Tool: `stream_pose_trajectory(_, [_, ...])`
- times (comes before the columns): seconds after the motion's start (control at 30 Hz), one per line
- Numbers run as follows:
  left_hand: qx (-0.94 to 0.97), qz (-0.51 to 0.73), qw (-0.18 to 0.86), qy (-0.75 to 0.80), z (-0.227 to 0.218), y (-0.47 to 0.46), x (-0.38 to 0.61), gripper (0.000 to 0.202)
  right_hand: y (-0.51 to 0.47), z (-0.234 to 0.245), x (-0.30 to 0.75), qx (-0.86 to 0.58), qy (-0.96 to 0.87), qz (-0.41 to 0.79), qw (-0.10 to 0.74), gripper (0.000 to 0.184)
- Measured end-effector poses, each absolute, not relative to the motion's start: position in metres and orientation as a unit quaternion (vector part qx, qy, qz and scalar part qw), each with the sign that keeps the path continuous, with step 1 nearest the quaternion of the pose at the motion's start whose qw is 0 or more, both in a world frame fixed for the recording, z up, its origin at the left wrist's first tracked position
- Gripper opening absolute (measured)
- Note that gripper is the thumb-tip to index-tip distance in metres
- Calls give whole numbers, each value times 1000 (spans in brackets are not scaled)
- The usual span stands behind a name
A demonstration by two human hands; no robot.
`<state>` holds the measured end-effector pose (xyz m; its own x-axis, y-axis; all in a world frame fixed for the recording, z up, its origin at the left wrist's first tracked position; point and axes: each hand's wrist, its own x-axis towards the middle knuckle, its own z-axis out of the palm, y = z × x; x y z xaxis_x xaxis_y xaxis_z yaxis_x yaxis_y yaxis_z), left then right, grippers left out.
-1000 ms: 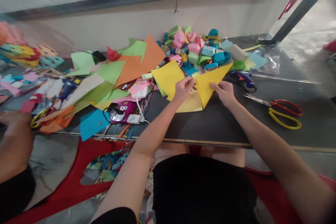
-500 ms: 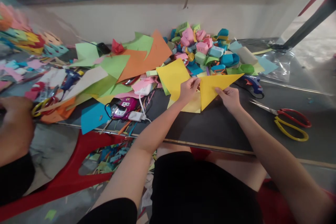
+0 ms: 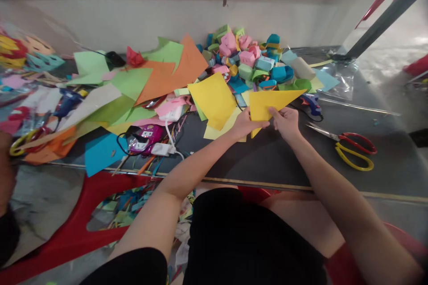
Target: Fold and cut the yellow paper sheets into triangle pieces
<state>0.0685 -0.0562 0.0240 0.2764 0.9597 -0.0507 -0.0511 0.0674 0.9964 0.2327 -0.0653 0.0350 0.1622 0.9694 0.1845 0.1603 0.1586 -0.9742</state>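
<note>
Left hand gripping the lower-left edge of the yellow triangle; right hand pinching its lower edge, thumb on the near face. Triangle is folded paper, held up over the worktop, tip pointing right. Yellow sheet just left. Behind: heap of small paper boxes. Right: glue gun near the tip, then scissors, blades spread slightly. Further left: purple power strip.
</note>
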Motion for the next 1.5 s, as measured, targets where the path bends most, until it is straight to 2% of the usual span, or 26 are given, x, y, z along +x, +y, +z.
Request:
stream_pose_trajectory(0.17, [513,346,634,463,39,-64,70,34,-63,36,233,-533,-529,369,548,66])
stream_pose_trajectory(0.3, [450,329,701,445,48,-61,65,26,-60,34,233,-527,-537,374,542,62])
stream_pose_trajectory(0.4, [453,309,708,446,49,-57,54,22,-59,31,229,-529,-533,382,539,65])
stream_pose_trajectory(0.6, [554,213,693,408,46,-52,20,39,-59,29,219,-508,-473,428,579,64])
stream_pose_trajectory(0.73, [573,206,693,386,47,-50,5,49,-57,25,216,-505,-472,428,582,65])
stream_pose_trajectory(0.87, [557,212,679,429,48,-47,5,48,-52,21,218,-502,-463,420,598,62])
stream_pose_trajectory(1.03, [604,287,587,457,42,-36,25,47,-52,22,221,-511,-463,421,589,59])
stream_pose_trajectory(1.23, [538,357,670,365,24,-42,44,64,-66,29,218,-507,-473,387,608,56])
stream_pose_trajectory(1.4, [539,337,679,368,20,-46,39,49,-70,36,212,-523,-515,360,576,60])
stream_pose_trajectory(1.5, [552,357,664,358,20,-41,38,48,-70,36,212,-529,-611,318,496,67])
